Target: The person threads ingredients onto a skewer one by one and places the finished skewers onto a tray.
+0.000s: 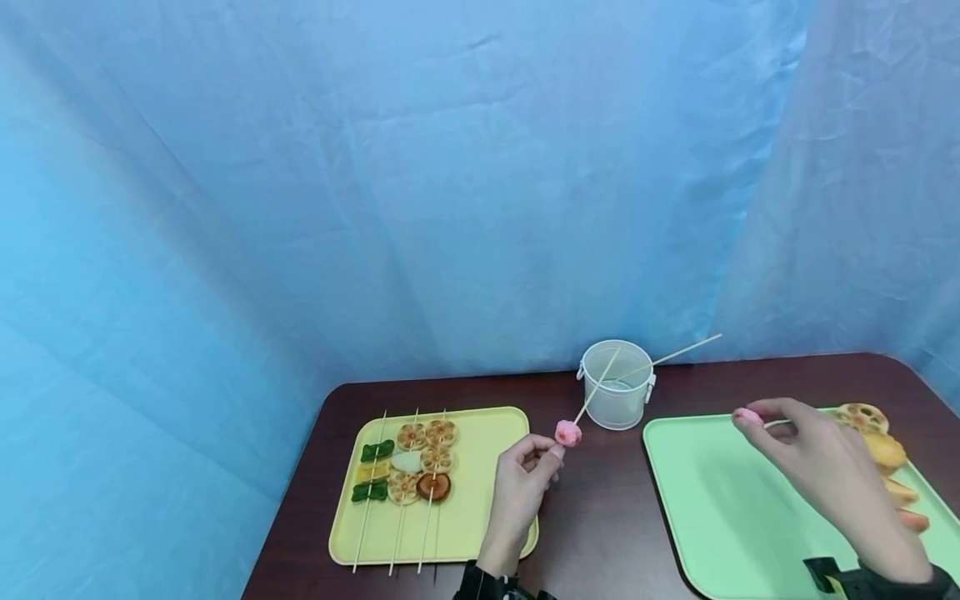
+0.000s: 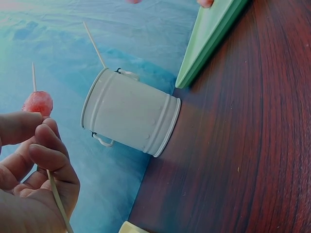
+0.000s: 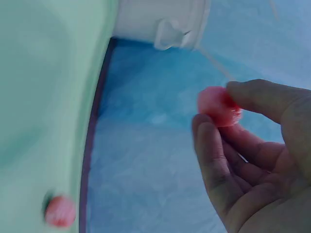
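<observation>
My left hand (image 1: 522, 483) grips a thin wooden skewer (image 1: 597, 385) with a pink ball (image 1: 567, 432) threaded on it. In the left wrist view, thumb and fingertips sit right by that ball (image 2: 38, 103), and the stick's lower part (image 2: 57, 199) runs across the palm. Over the green tray (image 1: 720, 500), my right hand (image 1: 813, 454) pinches a second pink ball (image 3: 219, 106) between thumb and fingers. Another pink ball (image 3: 60, 211) lies on the green tray in the right wrist view.
A clear bucket (image 1: 618, 408) with one skewer (image 1: 687, 348) leaning out stands at the back. On the yellow tray (image 1: 487, 483) lie several loaded skewers. Lotus slices (image 1: 862, 417) and yellow pieces (image 1: 885, 451) sit at the green tray's right. A blue curtain (image 1: 480, 208) hangs behind.
</observation>
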The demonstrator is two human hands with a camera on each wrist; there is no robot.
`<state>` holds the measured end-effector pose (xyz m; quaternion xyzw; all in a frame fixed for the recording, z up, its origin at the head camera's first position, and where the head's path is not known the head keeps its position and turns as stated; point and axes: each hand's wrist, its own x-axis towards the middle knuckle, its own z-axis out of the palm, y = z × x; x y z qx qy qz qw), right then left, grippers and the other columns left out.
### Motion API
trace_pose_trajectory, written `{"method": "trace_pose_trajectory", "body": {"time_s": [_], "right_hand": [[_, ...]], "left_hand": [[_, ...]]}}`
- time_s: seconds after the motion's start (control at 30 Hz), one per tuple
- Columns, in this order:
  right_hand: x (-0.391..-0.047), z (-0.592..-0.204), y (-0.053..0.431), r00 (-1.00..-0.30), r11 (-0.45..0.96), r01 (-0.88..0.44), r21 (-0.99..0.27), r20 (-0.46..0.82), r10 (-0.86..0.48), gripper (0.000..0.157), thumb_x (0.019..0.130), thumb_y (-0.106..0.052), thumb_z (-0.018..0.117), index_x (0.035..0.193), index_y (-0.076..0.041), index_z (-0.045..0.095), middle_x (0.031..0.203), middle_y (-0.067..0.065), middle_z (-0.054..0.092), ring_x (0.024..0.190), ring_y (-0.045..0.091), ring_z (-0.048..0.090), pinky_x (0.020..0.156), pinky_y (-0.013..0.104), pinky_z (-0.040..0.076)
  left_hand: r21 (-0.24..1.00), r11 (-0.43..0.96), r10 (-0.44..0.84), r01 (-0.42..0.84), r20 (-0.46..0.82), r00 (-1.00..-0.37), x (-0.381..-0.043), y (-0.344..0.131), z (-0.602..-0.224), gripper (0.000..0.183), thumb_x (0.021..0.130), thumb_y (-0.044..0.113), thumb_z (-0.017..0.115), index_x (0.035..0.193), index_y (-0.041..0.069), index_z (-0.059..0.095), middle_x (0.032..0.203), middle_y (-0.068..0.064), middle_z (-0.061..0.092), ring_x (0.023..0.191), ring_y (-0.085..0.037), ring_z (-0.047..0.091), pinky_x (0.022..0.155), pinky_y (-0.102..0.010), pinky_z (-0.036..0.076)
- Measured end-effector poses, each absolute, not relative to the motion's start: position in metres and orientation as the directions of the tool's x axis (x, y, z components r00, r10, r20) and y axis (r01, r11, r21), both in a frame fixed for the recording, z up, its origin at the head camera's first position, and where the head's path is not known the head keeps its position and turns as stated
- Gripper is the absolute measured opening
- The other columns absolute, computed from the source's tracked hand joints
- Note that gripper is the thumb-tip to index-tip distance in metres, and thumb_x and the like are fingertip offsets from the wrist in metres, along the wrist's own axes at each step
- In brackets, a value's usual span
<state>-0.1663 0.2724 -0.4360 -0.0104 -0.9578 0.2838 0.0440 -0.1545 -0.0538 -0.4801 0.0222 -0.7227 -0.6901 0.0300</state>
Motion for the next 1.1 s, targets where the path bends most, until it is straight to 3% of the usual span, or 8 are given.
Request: {"method": "trace_pose_trajectory", "body": {"time_s": [0.1, 0.27, 0.33, 0.43, 0.63, 0.67, 0.87, 1.1], "right_hand": [[-0.168, -0.426, 0.262, -0.989, 0.804, -0.017, -0.594, 0.129, 0.075, 0.058, 0.089, -0.058, 0.055, 0.117, -0.007, 0.064, 0.097, 0.015, 0.071, 0.083, 0.029, 0.068, 0.056, 0.038, 0.047], [-0.17, -0.415, 0.243, -0.972, 0.716, -0.04, -0.697, 0.194, 0.135, 0.045, 0.086, -0.054, 0.061, 0.115, -0.019, 0.067, 0.099, 0.003, 0.073, 0.079, -0.009, 0.062, 0.06, 0.025, 0.048], [-0.173, -0.413, 0.234, -0.966, 0.657, -0.063, -0.752, 0.211, 0.149, 0.04, 0.087, -0.05, 0.063, 0.115, -0.021, 0.068, 0.099, -0.002, 0.073, 0.079, -0.015, 0.059, 0.062, 0.018, 0.047], [-0.176, -0.411, 0.222, -0.967, 0.534, -0.075, -0.842, 0.193, 0.169, 0.039, 0.089, -0.045, 0.063, 0.118, -0.019, 0.066, 0.1, -0.006, 0.072, 0.083, -0.009, 0.063, 0.07, 0.014, 0.046], [-0.183, -0.415, 0.204, -0.966, 0.125, -0.171, -0.977, 0.191, 0.174, 0.039, 0.091, -0.024, 0.064, 0.121, 0.0, 0.062, 0.102, 0.003, 0.071, 0.087, 0.012, 0.068, 0.073, 0.019, 0.053], [-0.184, -0.416, 0.202, -0.965, 0.067, -0.186, -0.98, 0.195, 0.178, 0.037, 0.091, -0.022, 0.065, 0.12, 0.002, 0.062, 0.1, 0.003, 0.071, 0.087, 0.013, 0.068, 0.073, 0.019, 0.053], [-0.191, -0.427, 0.192, -0.967, -0.172, -0.196, -0.965, 0.162, 0.194, 0.028, 0.092, -0.017, 0.064, 0.111, 0.003, 0.064, 0.096, 0.003, 0.071, 0.082, 0.013, 0.067, 0.071, 0.021, 0.054], [-0.191, -0.434, 0.194, -0.989, -0.499, -0.145, -0.854, 0.116, 0.089, 0.02, 0.097, -0.012, 0.056, 0.108, 0.0, 0.067, 0.1, 0.007, 0.07, 0.086, 0.015, 0.067, 0.075, 0.023, 0.054]], "left_hand": [[0.999, 0.047, -0.063, 0.021, 0.024, -0.998, -0.154, -0.052, -0.477, 0.014, 0.089, 0.01, 0.065, 0.089, -0.003, 0.069, 0.069, -0.006, 0.058, 0.056, -0.011, 0.051, 0.048, -0.018, 0.036], [0.997, 0.041, -0.053, 0.062, 0.064, -0.997, -0.149, -0.05, -0.462, 0.012, 0.089, 0.006, 0.064, 0.088, -0.006, 0.067, 0.067, -0.01, 0.057, 0.054, -0.007, 0.049, 0.047, -0.016, 0.036], [0.997, 0.037, -0.05, 0.075, 0.076, -0.996, -0.147, -0.05, -0.46, 0.013, 0.089, 0.005, 0.064, 0.087, -0.007, 0.067, 0.068, -0.017, 0.058, 0.054, -0.006, 0.049, 0.047, -0.016, 0.036], [0.997, 0.038, -0.044, 0.07, 0.072, -0.996, -0.146, -0.05, -0.458, 0.013, 0.089, 0.006, 0.064, 0.087, -0.007, 0.067, 0.071, -0.027, 0.057, 0.054, -0.006, 0.049, 0.047, -0.016, 0.036], [0.999, 0.044, -0.038, 0.014, 0.016, -0.999, -0.153, -0.05, -0.475, 0.012, 0.087, 0.009, 0.066, 0.087, -0.002, 0.069, 0.066, -0.005, 0.057, 0.054, -0.009, 0.051, 0.047, -0.016, 0.035], [0.999, 0.045, -0.035, 0.008, 0.01, -0.999, -0.154, -0.051, -0.48, 0.012, 0.087, 0.01, 0.067, 0.086, -0.001, 0.07, 0.066, -0.002, 0.057, 0.054, -0.011, 0.051, 0.047, -0.016, 0.035], [0.998, 0.066, 0.027, 0.011, 0.009, -1.0, -0.156, -0.058, -0.486, 0.014, 0.086, 0.021, 0.07, 0.087, 0.006, 0.071, 0.07, -0.015, 0.062, 0.058, -0.02, 0.055, 0.047, -0.019, 0.038], [0.996, 0.088, 0.109, 0.025, 0.015, -0.994, -0.157, -0.063, -0.485, 0.017, 0.086, 0.02, 0.07, 0.087, 0.003, 0.071, 0.067, 0.001, 0.058, 0.057, -0.014, 0.055, 0.05, -0.021, 0.04]]}}
